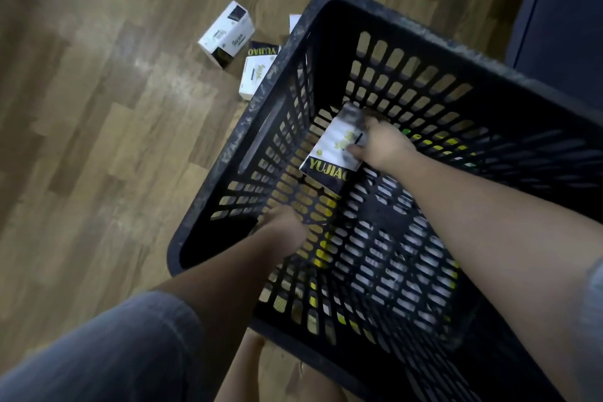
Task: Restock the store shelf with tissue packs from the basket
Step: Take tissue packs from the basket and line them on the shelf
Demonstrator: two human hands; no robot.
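Note:
A black slotted plastic basket [326, 10] fills the right half of the view. Inside it lies one white and black tissue pack [332, 148] marked YUJIAO. My right hand [381, 143] reaches down into the basket and grips that pack from its right side, thumb on top. My left hand [287, 225] is lower in the basket near the left wall, with its fingers hidden from view. No shelf is in view.
On the wooden floor [98, 140] left of the basket lie a white tissue pack [226, 34], a second one [257, 73] against the basket wall and the corner of a third [294, 21]. A dark blue panel [561, 10] stands at the upper right.

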